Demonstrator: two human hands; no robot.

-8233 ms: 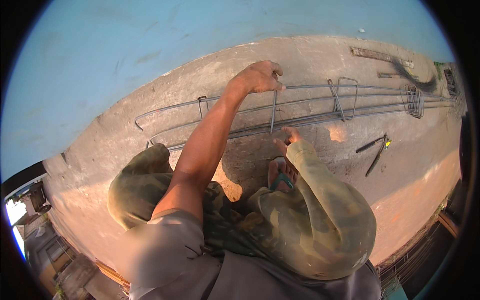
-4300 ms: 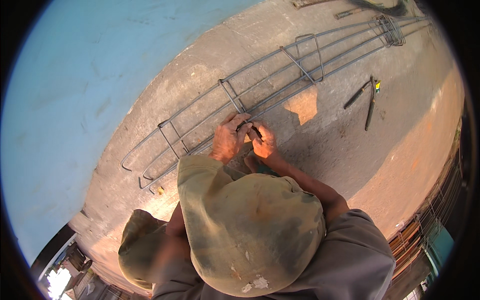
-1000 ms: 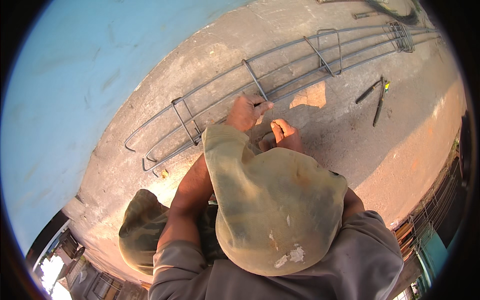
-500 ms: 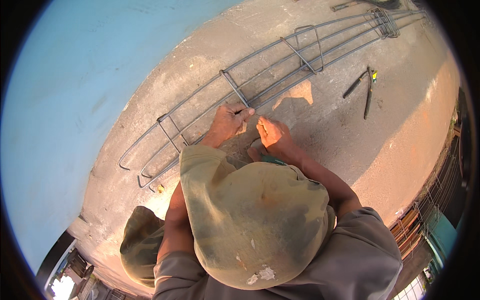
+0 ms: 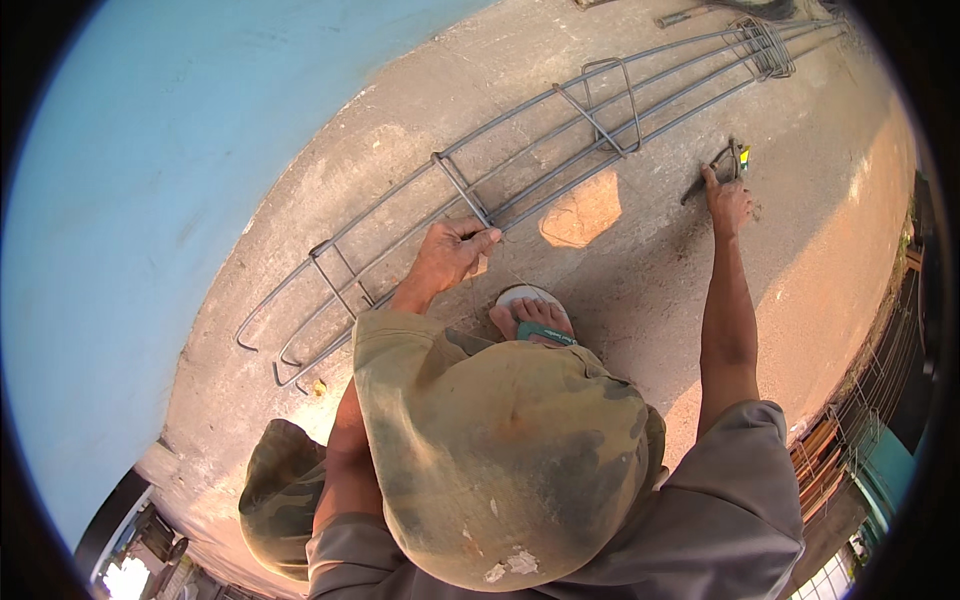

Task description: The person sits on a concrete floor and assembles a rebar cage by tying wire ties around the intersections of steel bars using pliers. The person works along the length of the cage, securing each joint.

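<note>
A long cage of grey steel reinforcing bars [image 5: 575, 137] with square stirrups lies on the concrete. My left hand [image 5: 447, 262] is at its near long bar, thumb and finger pinched together at the lower corner of a stirrup [image 5: 461, 188]. A thin wire seems to run down from there; its end is hard to make out. Out to the right, my right hand [image 5: 730, 204] is down on the pincers [image 5: 735, 158], which lie on the ground. Its fingers curl at one dark handle and partly hide it; the other handle shows to the left.
A stack of stirrups [image 5: 765, 48] sits around the cage's far end. A blue wall [image 5: 190, 150] rises on the left. My sandalled foot [image 5: 540, 308] rests near the cage, above camouflage cloth [image 5: 510, 450]. Thin rods [image 5: 825, 455] lie at the lower right.
My right hand has left the place beside my left hand and reached out right to the pincers. My left hand stays at the stirrup corner. My foot has come into sight.
</note>
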